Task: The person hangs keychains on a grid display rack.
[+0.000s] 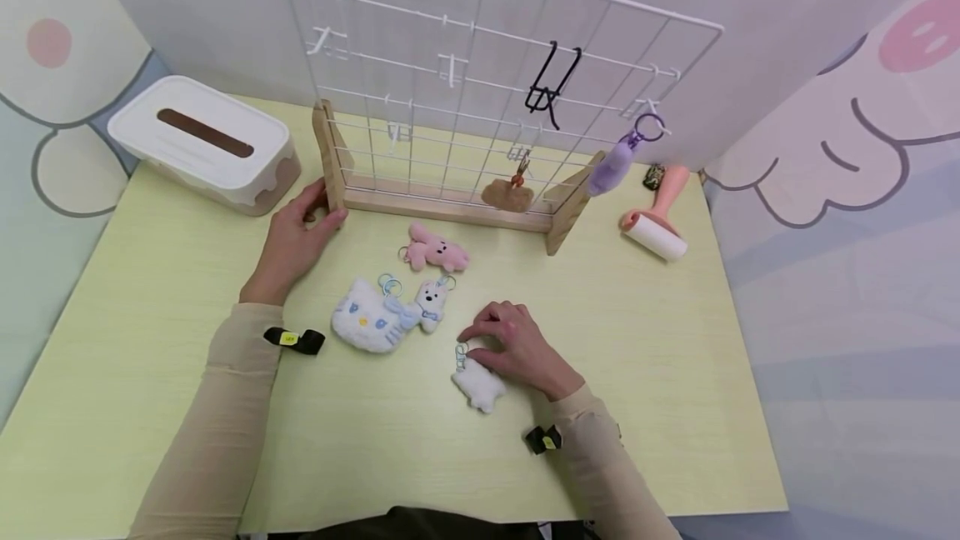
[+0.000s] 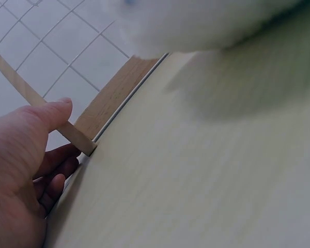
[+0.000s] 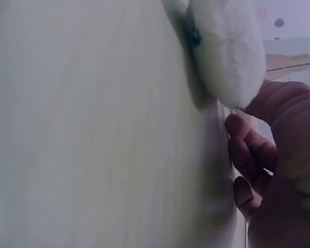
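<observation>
In the head view my left hand (image 1: 288, 244) grips the wooden side foot (image 1: 330, 152) of a white wire grid rack (image 1: 465, 98); the left wrist view shows the thumb (image 2: 59, 111) on one side of the wood and fingers behind it. My right hand (image 1: 521, 348) pinches at the ring end of a white plush keychain (image 1: 480, 384), which lies on the table. That plush (image 3: 230, 49) hides the thumb tip in the right wrist view. Close by lie a white cat-face plush (image 1: 363, 319) with a blue bow, a small white bear keychain (image 1: 431, 304) and a pink plush keychain (image 1: 435, 250).
A purple plush keychain (image 1: 613, 167) and a brown one (image 1: 507, 196) hang on the rack. Black hooks (image 1: 551, 90) and several white hooks sit on the grid. A tissue box (image 1: 206, 140) stands left, a lint roller (image 1: 656, 227) right.
</observation>
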Action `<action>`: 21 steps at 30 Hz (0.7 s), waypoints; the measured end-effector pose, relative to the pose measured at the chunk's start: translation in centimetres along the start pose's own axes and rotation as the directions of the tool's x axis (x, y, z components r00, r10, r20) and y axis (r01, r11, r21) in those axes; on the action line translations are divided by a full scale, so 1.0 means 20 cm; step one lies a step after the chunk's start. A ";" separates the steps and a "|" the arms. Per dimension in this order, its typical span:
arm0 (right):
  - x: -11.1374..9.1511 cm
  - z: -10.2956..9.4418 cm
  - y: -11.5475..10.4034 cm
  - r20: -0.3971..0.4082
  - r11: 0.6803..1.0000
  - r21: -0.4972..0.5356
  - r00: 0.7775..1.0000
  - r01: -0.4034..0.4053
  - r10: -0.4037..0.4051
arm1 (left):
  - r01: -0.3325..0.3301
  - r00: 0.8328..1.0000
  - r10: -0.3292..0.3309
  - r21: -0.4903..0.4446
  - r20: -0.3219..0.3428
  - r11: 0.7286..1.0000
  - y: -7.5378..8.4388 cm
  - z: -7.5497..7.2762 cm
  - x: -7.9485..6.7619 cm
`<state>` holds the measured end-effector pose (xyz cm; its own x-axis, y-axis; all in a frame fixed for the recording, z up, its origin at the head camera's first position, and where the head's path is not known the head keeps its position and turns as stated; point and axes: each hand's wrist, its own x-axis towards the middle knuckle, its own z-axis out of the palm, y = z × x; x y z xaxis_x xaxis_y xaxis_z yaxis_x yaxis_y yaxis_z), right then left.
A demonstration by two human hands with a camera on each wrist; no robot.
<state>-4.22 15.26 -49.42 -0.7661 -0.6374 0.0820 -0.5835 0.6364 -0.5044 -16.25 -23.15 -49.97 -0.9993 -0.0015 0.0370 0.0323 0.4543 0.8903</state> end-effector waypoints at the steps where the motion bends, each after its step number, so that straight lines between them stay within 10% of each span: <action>1: 0.00 0.00 0.00 0.008 1.000 -0.003 1.000 -0.001 0.001 | 0.000 1.000 0.000 0.000 -0.001 1.000 0.00 0.00 0.00; 21: 0.03 0.01 -0.04 0.047 1.000 0.023 0.999 -0.004 0.003 | 0.011 1.000 -0.011 0.000 0.001 1.000 0.02 0.00 -0.01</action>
<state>-4.23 14.33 -49.08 -0.7544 -0.6552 0.0396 -0.5737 0.6288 -0.5248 -16.04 -22.98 -49.59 -0.9996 -0.0056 0.0266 0.0212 0.4546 0.8905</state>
